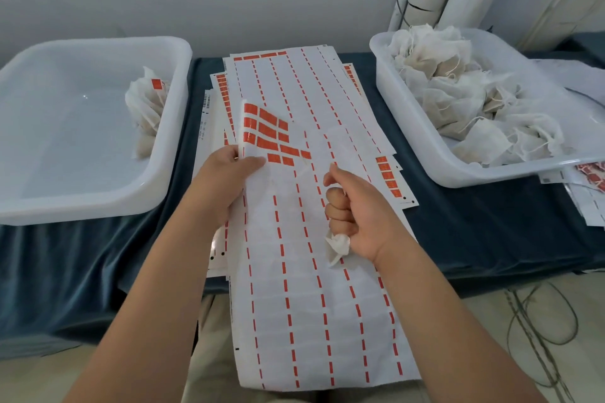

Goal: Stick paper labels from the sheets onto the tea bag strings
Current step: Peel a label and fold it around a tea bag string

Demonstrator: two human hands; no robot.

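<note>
Tea bag (339, 247) | clenched in your right hand (360, 216) | left hand (222, 183) pinches label sheet (294, 304) | squeeze may tear it

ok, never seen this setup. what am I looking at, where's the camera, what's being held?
There is no machine here: a person works with two bare hands. The single picture comes from a camera worn on the head, looking forward and down.

A table under a dark blue cloth carries a stack of white label sheets in the middle. On the left stands a white plastic tub with a small clump of tea bags, one showing an orange-red label. On the right, a second white plastic tub is piled with unlabelled white tea bags.

The left hand grips the edge of a long, mostly peeled white label sheet, whose curled top shows orange-red labels. The right hand is closed round a white tea bag.
</note>
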